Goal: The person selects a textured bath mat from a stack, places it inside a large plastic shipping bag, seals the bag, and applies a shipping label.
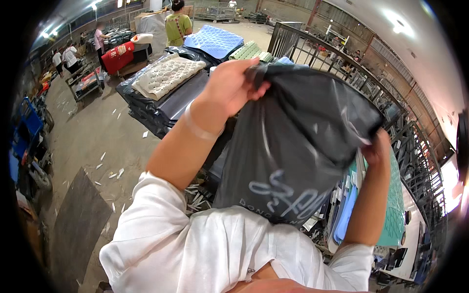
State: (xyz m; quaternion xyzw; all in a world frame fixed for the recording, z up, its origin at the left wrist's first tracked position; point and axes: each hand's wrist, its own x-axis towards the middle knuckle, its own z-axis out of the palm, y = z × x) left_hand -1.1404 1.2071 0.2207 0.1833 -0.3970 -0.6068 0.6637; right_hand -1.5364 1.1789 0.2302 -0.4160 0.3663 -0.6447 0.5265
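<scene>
Head view: I have the black plastic bag [298, 132] held up in front of the wearer's chest, between both hands, pale lettering toward its near end. My left hand [237, 88] pinches the bag's far left corner, fingers curled round the gathered plastic; a clear band [199, 128] circles the wrist. My right hand [380, 146] is at the bag's right edge, seemingly pinching it; motion blur there, so I cannot tell the exact finger placement. The far edge of the bag runs slack between the two hands, with creases fanning down from the left corner.

Surroundings as I read them: left of the bag, a beige bumpy mat [166, 75] lies on a pile of dark plastic packages [188, 97]. Beyond it, a blue bumpy mat [215, 40] lies on more dark plastic, a green mat [250, 51] just to its right. Near the right forearm, a teal mat [393, 207] hangs beside blue sheets [348, 210]. Far left, red cloth [117, 57]; a person in a green top [178, 24] stands farther back. White scraps [119, 173] litter the floor [132, 158] at left
</scene>
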